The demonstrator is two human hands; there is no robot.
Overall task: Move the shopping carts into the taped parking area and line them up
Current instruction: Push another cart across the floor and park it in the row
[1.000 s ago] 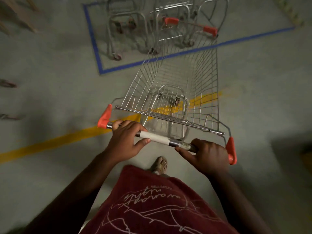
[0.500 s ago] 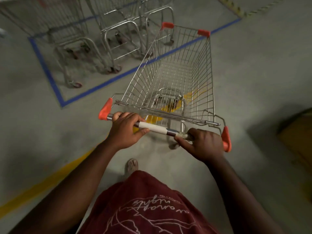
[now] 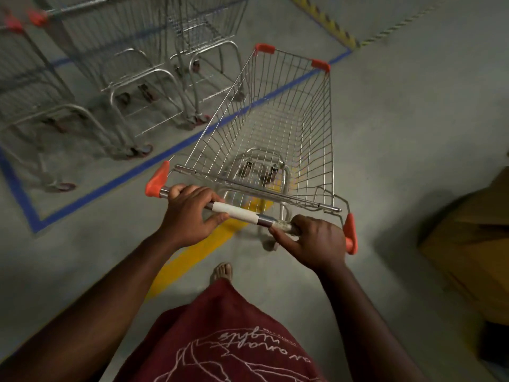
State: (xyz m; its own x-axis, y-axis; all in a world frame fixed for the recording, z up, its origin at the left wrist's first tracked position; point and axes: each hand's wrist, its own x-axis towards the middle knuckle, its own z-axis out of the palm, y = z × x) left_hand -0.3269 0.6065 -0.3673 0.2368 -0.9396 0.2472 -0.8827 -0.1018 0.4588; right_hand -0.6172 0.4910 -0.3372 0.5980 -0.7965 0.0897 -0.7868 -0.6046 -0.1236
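From the head view, a wire shopping cart (image 3: 264,139) stands on the concrete floor (image 3: 413,133) directly ahead of the person, its basket empty and its front end reaching over the blue tape line (image 3: 170,150) that marks the parking area. The left hand (image 3: 190,213) is wrapped around the cart's handle bar (image 3: 237,210) near the left orange end cap (image 3: 157,180), fingers over the top and thumb underneath, a firm grip. The right hand (image 3: 316,241) clenches the same bar close to the right orange end cap (image 3: 350,232), its thumb lying along the metal. Inside the taped area, to the left of the pushed cart, several parked carts (image 3: 132,86) stand side by side (their frames are blurred). A yellow floor stripe (image 3: 198,255) runs beneath the handle toward the person's sandalled foot (image 3: 222,272). A brown cardboard box (image 3: 473,244) sits on the floor at the right edge, well apart from the cart
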